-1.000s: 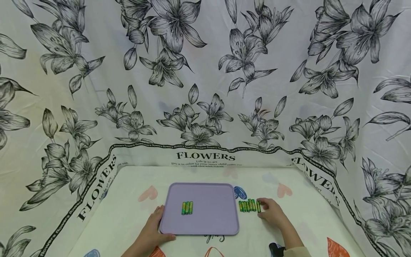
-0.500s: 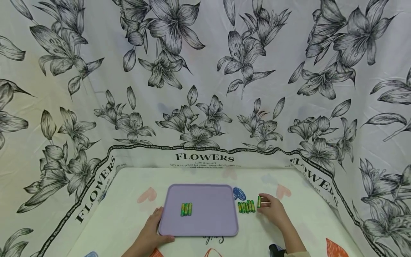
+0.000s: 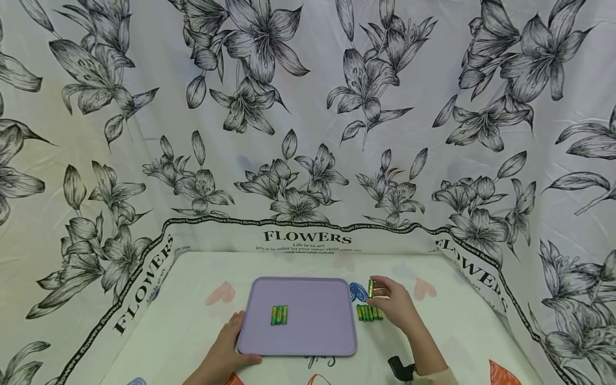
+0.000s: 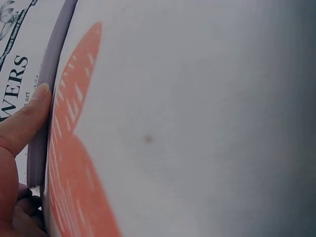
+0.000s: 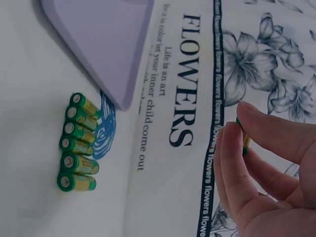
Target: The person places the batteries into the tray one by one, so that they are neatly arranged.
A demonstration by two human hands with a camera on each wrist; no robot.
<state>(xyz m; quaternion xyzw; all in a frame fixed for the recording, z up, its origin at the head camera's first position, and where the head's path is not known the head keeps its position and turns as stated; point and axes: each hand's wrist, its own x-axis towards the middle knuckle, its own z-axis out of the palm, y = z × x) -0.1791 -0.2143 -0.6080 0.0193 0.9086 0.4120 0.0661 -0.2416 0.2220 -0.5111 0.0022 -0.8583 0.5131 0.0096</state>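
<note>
Head view: right hand (image 3: pixel 393 305) raised just above the bench (image 3: pixel 462 331), grip pinched on one green-and-yellow battery (image 3: pixel 371 287), held upright beyond the loose row of batteries (image 3: pixel 369 313) lying side by side on the cloth, just right of the purple tray (image 3: pixel 308 334). Three more batteries (image 3: pixel 279 314) lie together on the tray, left of its centre. Left hand (image 3: pixel 226 350) rests at the tray's near-left corner, thumb laid along the near rim, fingers on the left edge; grip relaxed, not closed round anything. A cloth printed with flowers (image 3: pixel 308 107) hangs behind and at both sides of the bench. Left wrist view: thumb (image 4: pixel 24 123) presses flat against the tray rim (image 4: pixel 47 84); the rest of the frame is white cloth with an orange print (image 4: pixel 79 163), close up and out of focus. Right wrist view: thumb and forefinger closed on the battery (image 5: pixel 244 139), only a sliver of green and yellow showing between them; six batteries (image 5: pixel 78 144) lie in a row on the cloth below, ends toward the camera, partly over a blue scribble (image 5: pixel 103 133), near the tray corner (image 5: pixel 126 98) but apart from it.
</note>
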